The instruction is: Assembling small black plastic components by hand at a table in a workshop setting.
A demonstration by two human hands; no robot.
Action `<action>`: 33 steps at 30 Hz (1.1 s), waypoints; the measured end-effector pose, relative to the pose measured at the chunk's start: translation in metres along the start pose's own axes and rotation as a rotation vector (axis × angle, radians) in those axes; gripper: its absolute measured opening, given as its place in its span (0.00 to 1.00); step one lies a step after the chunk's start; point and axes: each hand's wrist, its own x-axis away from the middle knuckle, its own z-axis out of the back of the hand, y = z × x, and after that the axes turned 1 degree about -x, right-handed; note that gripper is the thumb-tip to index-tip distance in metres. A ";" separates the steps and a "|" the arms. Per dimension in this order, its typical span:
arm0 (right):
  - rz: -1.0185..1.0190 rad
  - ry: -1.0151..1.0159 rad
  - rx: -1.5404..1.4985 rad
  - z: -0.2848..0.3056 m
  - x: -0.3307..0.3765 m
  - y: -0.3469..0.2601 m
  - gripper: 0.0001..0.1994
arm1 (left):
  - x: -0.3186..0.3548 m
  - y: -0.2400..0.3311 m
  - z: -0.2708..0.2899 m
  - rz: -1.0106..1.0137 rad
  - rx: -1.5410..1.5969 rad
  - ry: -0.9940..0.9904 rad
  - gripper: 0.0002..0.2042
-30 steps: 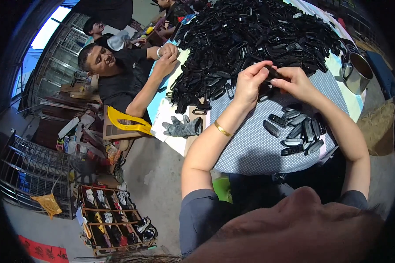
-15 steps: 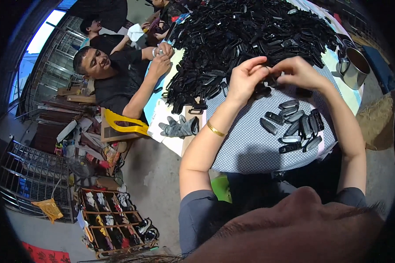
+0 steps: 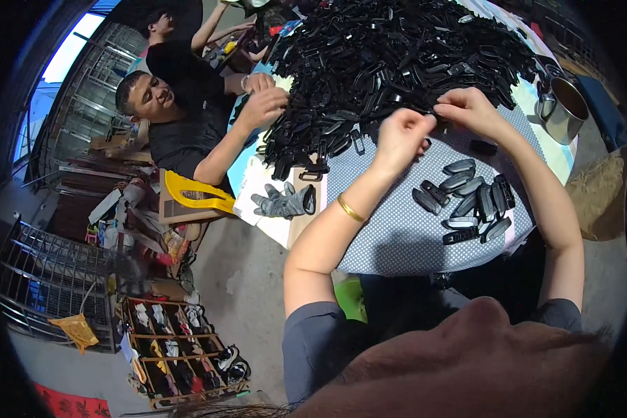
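Observation:
My left hand point(image 3: 401, 143) is closed in a curl at the near edge of a big heap of black plastic parts point(image 3: 397, 59). A small dark bit shows beneath its fingers, too little to name. My right hand point(image 3: 472, 113) is just to the right and slightly farther off, with thumb and fingers pinched together against the heap. What lies in that pinch is hidden. Nearer to me, a loose group of long black plastic pieces point(image 3: 486, 200) rests on the dotted tablecloth point(image 3: 397, 233). One dark piece point(image 3: 483, 147) lies apart, below my right hand.
A metal mug point(image 3: 566, 111) stands at the table's right edge. On the left side lie a grey glove point(image 3: 284, 200) and a yellow plastic chair back point(image 3: 191, 193). A co-worker point(image 3: 188, 132) sits at the far left, one hand point(image 3: 265, 106) beside the heap. A shoe rack point(image 3: 181, 352) stands on the floor.
My hands, close together before, have drawn apart; the left came down toward me, while the right shifted slightly. The co-worker's near hand moved right, toward the heap.

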 end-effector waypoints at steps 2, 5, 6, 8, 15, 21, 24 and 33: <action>0.002 -0.076 -0.118 -0.008 0.001 -0.002 0.14 | -0.002 0.002 0.003 -0.047 0.241 0.049 0.12; -0.002 -0.141 -0.152 -0.020 0.007 -0.006 0.13 | -0.009 0.000 0.009 -0.034 0.384 -0.090 0.09; -0.006 -0.141 -0.151 -0.021 0.006 -0.005 0.13 | -0.011 0.000 0.012 -0.032 0.392 -0.143 0.08; 0.061 -0.098 -0.067 -0.022 0.004 -0.001 0.14 | -0.016 0.004 0.022 -0.108 0.304 -0.070 0.07; 0.522 -0.216 0.613 -0.037 0.010 -0.006 0.13 | -0.027 0.002 0.040 -0.122 0.570 0.112 0.09; 0.614 -0.186 0.639 -0.027 0.009 0.004 0.06 | -0.022 0.001 0.030 -0.118 0.570 0.035 0.13; 0.379 -0.079 0.390 -0.004 0.011 -0.009 0.08 | -0.021 -0.004 0.030 -0.121 0.516 -0.013 0.13; 0.147 0.019 -0.189 -0.012 0.010 -0.011 0.12 | -0.008 -0.002 0.006 -0.151 0.389 -0.043 0.13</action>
